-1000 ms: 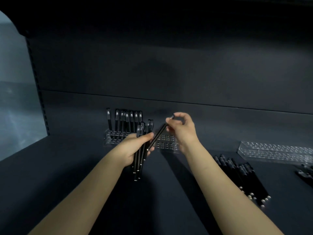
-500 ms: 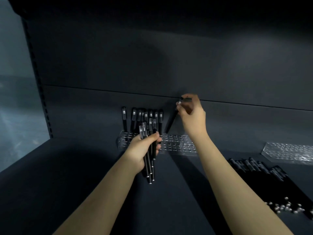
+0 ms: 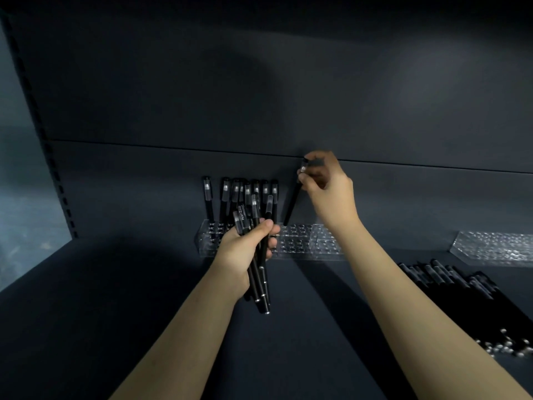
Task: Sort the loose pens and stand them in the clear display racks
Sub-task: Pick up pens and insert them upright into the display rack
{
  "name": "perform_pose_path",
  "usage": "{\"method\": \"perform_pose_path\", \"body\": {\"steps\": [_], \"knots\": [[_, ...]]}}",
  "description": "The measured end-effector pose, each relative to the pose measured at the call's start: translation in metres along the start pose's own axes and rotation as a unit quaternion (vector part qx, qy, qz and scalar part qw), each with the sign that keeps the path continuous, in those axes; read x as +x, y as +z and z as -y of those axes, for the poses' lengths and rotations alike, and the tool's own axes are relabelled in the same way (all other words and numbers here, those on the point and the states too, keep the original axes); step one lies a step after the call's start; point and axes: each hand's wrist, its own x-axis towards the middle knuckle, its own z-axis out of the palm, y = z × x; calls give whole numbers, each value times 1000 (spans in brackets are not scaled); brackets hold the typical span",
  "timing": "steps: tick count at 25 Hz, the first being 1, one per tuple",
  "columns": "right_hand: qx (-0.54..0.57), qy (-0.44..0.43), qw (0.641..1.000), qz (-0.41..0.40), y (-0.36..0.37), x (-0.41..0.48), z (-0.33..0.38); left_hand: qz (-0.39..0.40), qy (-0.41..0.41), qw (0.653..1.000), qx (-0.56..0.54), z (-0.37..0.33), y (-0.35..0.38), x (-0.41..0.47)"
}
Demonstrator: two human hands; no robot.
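**One pen at the rack, a fistful in the other hand**

Right hand (image 3: 326,192) pinches a black pen (image 3: 293,197) up by its cap end. It's tilted, with its lower tip right at the top of the clear rack (image 3: 300,245), just right of the standing pens (image 3: 225,194). Left hand (image 3: 242,252) grips a bundle of pens (image 3: 261,287) in front of the rack. Off to the right are a second clear rack (image 3: 496,246) and a loose pile of pens (image 3: 450,281) on the dark shelf (image 3: 115,298).

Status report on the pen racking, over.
Right hand pinches one black pen by its top, tip at the clear rack. Left hand grips a pen bundle. Standing pens close beside.
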Motion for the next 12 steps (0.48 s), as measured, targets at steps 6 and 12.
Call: {"method": "perform_pose_path", "body": {"steps": [6, 12], "knots": [[-10, -13, 1000, 10, 7, 0, -1, 2, 13, 1000, 3, 1, 1, -2], [-153, -57, 984, 74, 18, -8, -11, 6, 23, 1000, 6, -2, 7, -5]]}}
